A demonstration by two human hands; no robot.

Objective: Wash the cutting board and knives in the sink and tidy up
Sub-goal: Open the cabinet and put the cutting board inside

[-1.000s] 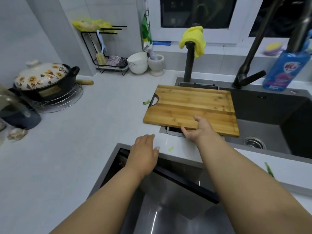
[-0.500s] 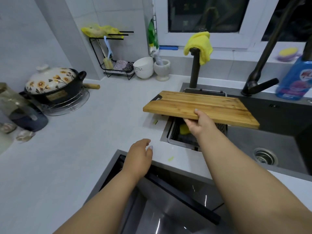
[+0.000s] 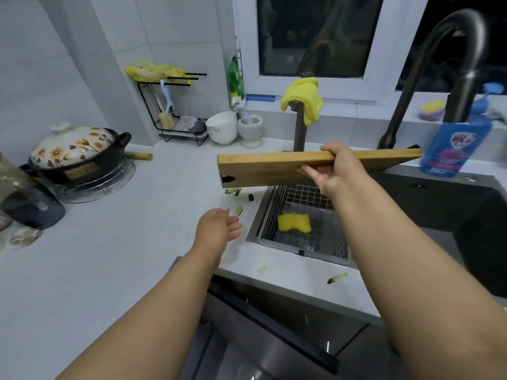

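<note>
From the head view, the right hand [image 3: 333,171] reached forward with the arm nearly straight, thumb over the top edge and fingers curled under the rectangular bamboo cutting board [image 3: 274,170], clamping it. The board was lifted clear and tipped up on its long edge, its striped, smooth underside facing the camera, above the wire-mesh metal drain basket [image 3: 326,242] at the left end of the dark grey sink [image 3: 444,204]. A dark oval handle hole marked the board's lower left corner. The left hand [image 3: 216,229] hovered left of the basket, over the matte white countertop [image 3: 109,256], fingers loosely spread and holding nothing. A wavy-edged yellow sponge [image 3: 294,222] lay inside the basket. Small green vegetable scraps [image 3: 239,210] dotted the countertop just left of the basket.
</note>
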